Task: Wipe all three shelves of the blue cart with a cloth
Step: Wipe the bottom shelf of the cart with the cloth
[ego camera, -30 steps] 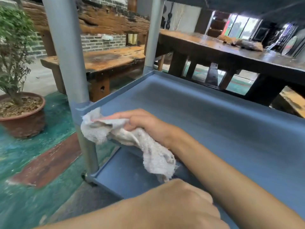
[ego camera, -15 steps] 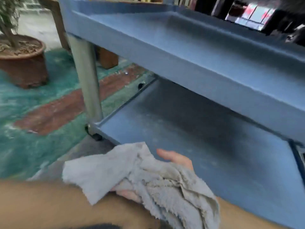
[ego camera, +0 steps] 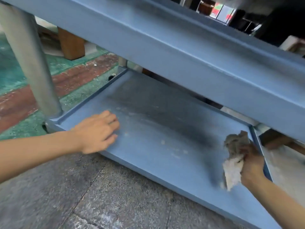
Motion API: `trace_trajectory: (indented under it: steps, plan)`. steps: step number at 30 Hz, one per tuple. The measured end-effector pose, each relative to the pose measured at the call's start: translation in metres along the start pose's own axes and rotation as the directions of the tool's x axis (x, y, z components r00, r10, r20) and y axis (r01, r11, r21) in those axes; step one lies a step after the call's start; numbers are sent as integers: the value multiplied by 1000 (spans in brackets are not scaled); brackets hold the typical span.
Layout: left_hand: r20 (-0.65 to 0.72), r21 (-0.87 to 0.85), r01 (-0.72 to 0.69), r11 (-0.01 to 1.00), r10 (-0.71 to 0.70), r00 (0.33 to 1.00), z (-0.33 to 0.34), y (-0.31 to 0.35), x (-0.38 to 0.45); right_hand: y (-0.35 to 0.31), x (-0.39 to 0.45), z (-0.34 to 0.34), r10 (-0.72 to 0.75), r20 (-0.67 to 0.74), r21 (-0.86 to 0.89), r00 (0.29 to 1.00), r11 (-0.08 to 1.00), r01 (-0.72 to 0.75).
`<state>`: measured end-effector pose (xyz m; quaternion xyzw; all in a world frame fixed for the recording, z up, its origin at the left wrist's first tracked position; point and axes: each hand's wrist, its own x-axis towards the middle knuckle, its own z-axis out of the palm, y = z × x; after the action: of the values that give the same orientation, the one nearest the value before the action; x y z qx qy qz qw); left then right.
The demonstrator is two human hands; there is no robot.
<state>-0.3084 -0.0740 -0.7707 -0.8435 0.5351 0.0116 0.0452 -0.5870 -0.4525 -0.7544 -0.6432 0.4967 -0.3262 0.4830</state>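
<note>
Our right hand (ego camera: 250, 164) grips the bunched cloth (ego camera: 234, 156) at four o'clock on the cart's bottom shelf (ego camera: 165, 142), by its right rim, while our left hand (ego camera: 97, 131) rests with loosely spread fingers at nine o'clock, beside the grey post (ego camera: 31, 60).

Left hand (ego camera: 99, 129) flat, fingers extended, right hand (ego camera: 249, 164) fist-curled, clenched grip
</note>
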Motion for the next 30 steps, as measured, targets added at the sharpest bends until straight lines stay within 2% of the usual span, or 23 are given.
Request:
trace_trajectory:
  steps: [2, 4, 6, 7, 9, 12, 15, 17, 19, 23, 26, 28, 30]
  plan:
    - [6, 53, 100, 994, -101, 995, 7, -29, 10, 8, -5, 4, -63, -41, -32, 997, 998, 61]
    - [36, 82, 194, 978, -197, 980, 18, -52, 17, 27, -5, 10, -85, 27, -289, 996, 953, 90]
    - [54, 92, 307, 947, -313, 948, 34, -68, 19, 54, -10, 16, -24, 144, -563, 989, 820, 101]
    - [45, 74, 360, 930, -364, 930, 42, -78, 26, 67, -9, 24, -35, 194, -606, 980, 781, 148]
    - [105, -71, 481, 874, -474, 875, 50, -84, 30, 77, -7, 32, -39, 227, -656, 973, 732, 182]
    - [160, -348, 595, 724, -580, 799, 55, -93, 43, 79, 19, 60, -46, 175, -725, 983, 670, 161]
    - [93, -485, 612, 624, -660, 746, 56, -97, 50, 75, 51, 86, -43, 86, -735, 995, 671, 92]
    - [22, -516, 617, 594, -711, 703, 57, -96, 49, 70, 78, 107, -60, 96, -744, 994, 659, 112]
    - [13, -554, 614, 561, -732, 681, 57, -93, 52, 58, 106, 130, -59, 110, -740, 992, 662, 121]
    - [96, -744, 547, 384, -748, 656, 47, -103, 56, 14, 150, 211, -43, 130, -695, 991, 708, 122]
    - [155, -834, 472, 285, -700, 697, 40, -111, 54, -18, 157, 292, -66, 297, -661, 953, 706, 255]
    - [214, -858, 471, 204, -692, 689, 39, -116, 51, -36, 147, 349, -45, 365, -612, 930, 742, 276]
    - [293, -884, 462, 74, -684, 669, 36, -117, 51, -52, 138, 390, -33, 385, -597, 922, 753, 276]
